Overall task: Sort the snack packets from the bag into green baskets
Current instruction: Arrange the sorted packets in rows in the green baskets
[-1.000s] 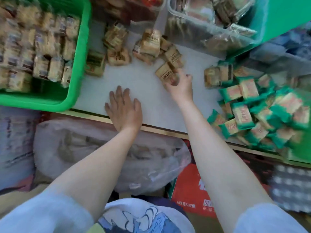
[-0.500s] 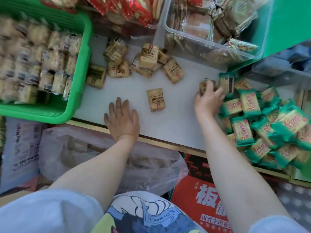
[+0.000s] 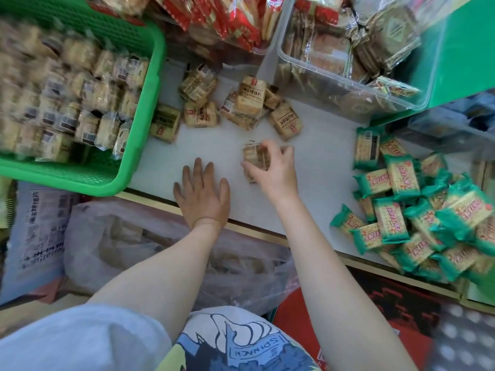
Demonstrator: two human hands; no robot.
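My right hand (image 3: pixel 273 170) grips tan snack packets (image 3: pixel 254 159) at the middle of the white counter (image 3: pixel 321 167); how many it holds I cannot tell. Flat on the counter's front edge lies my left hand (image 3: pixel 202 195), fingers straight, holding nothing. Several more tan packets (image 3: pixel 250 101) lie in a loose row behind the hands. A green basket (image 3: pixel 146 113) at the left is packed with pale wrapped snacks. A heap of green-edged packets (image 3: pixel 401 204) covers the counter's right end. The clear plastic bag (image 3: pixel 160 253) with packets inside sits below the counter.
A clear plastic tub (image 3: pixel 356 103) of snacks stands at the back right, red packets (image 3: pixel 233 20) at the back middle. A green wall or panel (image 3: pixel 466 49) rises at the far right. A red carton (image 3: pixel 294 311) sits on the floor under my right arm.
My right hand took a tan packet from beside the green heap, moved left and now grips it together with the packet that lay in the middle. My left hand stayed put.
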